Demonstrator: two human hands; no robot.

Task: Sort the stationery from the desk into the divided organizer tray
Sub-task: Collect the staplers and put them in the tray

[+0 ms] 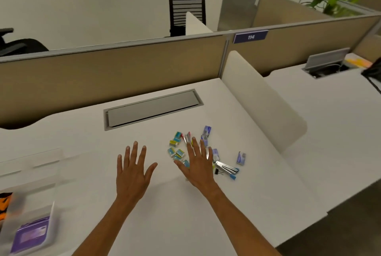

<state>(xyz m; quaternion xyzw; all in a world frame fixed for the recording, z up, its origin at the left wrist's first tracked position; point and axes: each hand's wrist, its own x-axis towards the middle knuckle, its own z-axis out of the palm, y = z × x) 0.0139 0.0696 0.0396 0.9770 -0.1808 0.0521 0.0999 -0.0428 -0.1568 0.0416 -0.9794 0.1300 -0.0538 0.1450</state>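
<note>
A pile of stationery lies on the white desk (82, 136): several small teal and yellow boxes (174, 142), purple staple boxes (206, 131), one purple box (241, 158) lying apart, a silver stapler (226, 168), a black binder clip (217, 171) and red-tipped pens (186, 137). My right hand (199, 166) hovers flat over the pile, fingers spread, holding nothing. My left hand (133, 170) is spread open over bare desk to the left of the pile. A translucent white organizer tray (31, 161) sits blurred at the far left.
A clear container (49, 227) holding a purple packet (31, 234) stands at the near left edge. A grey cable hatch (152, 109) is set into the desk behind the pile. A white divider panel (261, 99) bounds the desk on the right.
</note>
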